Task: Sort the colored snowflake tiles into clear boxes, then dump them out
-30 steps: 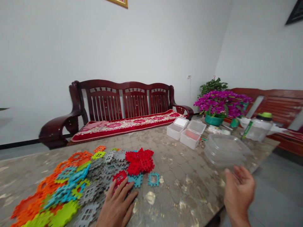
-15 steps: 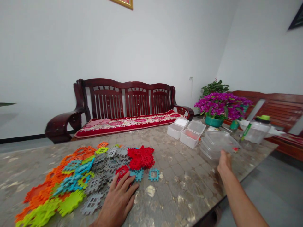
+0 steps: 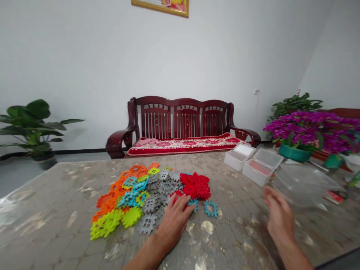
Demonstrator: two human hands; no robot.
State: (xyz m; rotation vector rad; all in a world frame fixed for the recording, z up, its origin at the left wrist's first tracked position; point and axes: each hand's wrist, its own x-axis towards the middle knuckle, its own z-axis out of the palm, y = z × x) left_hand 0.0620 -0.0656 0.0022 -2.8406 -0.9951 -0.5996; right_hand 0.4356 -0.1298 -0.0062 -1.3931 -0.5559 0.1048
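Note:
My left hand (image 3: 174,219) lies on the near right edge of the pile, fingers spread over a red interlocking piece (image 3: 176,195). Grey toothed pieces (image 3: 150,202) are beside it, with a heap of red ones (image 3: 197,185) just beyond. Farther left are orange pieces (image 3: 112,191), blue ones (image 3: 131,198) and lime green ones (image 3: 107,224). A single blue square frame (image 3: 210,209) sits apart, right of my left hand. Over the table on the right, my right hand (image 3: 280,217) is open and holds nothing, its fingers slightly curved, near the clear plastic containers (image 3: 303,183).
Two small white boxes (image 3: 257,173) with raised lids stand at the back right; one has something orange inside. Behind them is a pot of purple flowers (image 3: 303,129). A wooden bench (image 3: 187,108) stands across the table (image 3: 67,195). A leafy plant (image 3: 33,127) is far left.
My view has turned left. My right hand has come away from the clear plastic containers and moved left of them. My left hand remains on the pile.

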